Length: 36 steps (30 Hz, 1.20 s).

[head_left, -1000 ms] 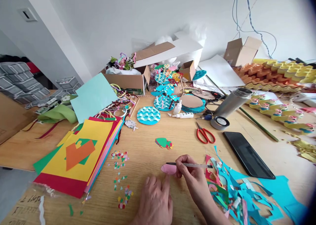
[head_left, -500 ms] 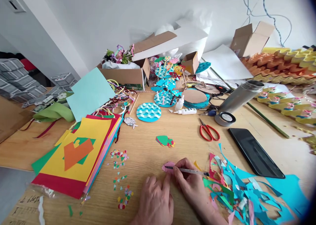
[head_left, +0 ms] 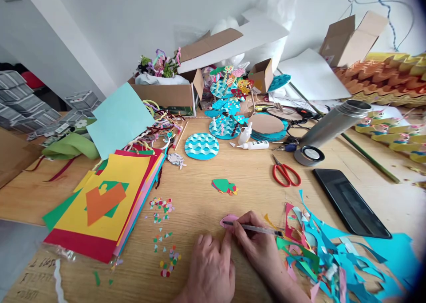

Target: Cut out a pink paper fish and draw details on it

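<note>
Our right hand [head_left: 261,245] pinches the pen [head_left: 258,228], while our left hand [head_left: 211,265], palm down and grasping nothing, steadies the pink paper [head_left: 229,218] just ahead of both hands, which could twist if its index finger presses too lightly.

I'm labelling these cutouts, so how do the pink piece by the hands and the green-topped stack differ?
The pink piece shows only pink; the green-topped stack has red and orange edges peeking out beneath.
The pink piece is partly hidden by the right hand, with the pen tip over it; the green-topped stack lies fully in view, untouched.
Both lie on the wooden tabletop.
</note>
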{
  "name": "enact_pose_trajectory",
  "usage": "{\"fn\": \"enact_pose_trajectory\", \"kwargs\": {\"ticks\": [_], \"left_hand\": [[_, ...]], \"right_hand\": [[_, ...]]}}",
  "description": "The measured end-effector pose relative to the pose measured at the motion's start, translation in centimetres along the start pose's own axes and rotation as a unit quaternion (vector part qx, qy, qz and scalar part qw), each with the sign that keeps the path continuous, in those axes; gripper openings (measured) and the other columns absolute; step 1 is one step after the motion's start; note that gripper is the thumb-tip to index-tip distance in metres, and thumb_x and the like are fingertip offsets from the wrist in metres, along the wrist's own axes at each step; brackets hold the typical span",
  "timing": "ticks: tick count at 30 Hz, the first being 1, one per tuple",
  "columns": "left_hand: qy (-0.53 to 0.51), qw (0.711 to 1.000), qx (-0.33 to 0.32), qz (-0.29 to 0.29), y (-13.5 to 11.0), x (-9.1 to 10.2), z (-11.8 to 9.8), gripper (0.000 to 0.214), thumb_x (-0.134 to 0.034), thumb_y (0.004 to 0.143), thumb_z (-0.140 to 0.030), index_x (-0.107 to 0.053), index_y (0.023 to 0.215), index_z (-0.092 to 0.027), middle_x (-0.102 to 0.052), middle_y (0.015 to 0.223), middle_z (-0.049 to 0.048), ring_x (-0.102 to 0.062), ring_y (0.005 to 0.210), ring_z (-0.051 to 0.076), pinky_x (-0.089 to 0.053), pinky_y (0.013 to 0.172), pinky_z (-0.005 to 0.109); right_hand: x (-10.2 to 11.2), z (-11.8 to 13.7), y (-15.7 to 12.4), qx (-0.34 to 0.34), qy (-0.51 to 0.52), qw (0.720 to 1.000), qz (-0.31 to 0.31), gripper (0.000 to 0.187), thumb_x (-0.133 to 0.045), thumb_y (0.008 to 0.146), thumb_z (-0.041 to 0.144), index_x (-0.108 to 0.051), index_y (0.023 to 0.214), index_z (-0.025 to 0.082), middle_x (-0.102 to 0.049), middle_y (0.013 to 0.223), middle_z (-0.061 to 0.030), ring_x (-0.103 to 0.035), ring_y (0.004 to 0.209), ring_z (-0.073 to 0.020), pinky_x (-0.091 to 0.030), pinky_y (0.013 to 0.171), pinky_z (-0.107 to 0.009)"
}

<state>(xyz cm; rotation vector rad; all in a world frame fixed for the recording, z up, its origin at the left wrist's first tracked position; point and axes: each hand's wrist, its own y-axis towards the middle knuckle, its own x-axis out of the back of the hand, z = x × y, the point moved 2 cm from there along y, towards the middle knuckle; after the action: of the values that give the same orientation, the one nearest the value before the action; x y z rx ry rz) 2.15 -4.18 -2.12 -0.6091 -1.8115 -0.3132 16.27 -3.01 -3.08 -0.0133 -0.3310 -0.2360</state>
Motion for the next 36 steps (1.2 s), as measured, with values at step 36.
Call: {"fn": "enact_pose_trajectory", "kwargs": {"ticks": [36], "left_hand": [[0.016, 0.999, 0.008, 0.039, 0.00, 0.96, -0.06, 0.052, -0.047, 0.085, -0.025, -0.044, 0.137, -0.021, -0.060, 0.092, 0.0080, -0.048, 0.090, 0.026, -0.038, 0.081, 0.043]], "right_hand": [[0.01, 0.18, 0.05, -0.030, 0.026, 0.999, 0.000, 0.027, -0.053, 0.089, 0.040, -0.051, 0.071, 0.021, -0.058, 0.061, -0.0009, -0.049, 0.047, -0.0123, -0.036, 0.041, -0.023]]}}
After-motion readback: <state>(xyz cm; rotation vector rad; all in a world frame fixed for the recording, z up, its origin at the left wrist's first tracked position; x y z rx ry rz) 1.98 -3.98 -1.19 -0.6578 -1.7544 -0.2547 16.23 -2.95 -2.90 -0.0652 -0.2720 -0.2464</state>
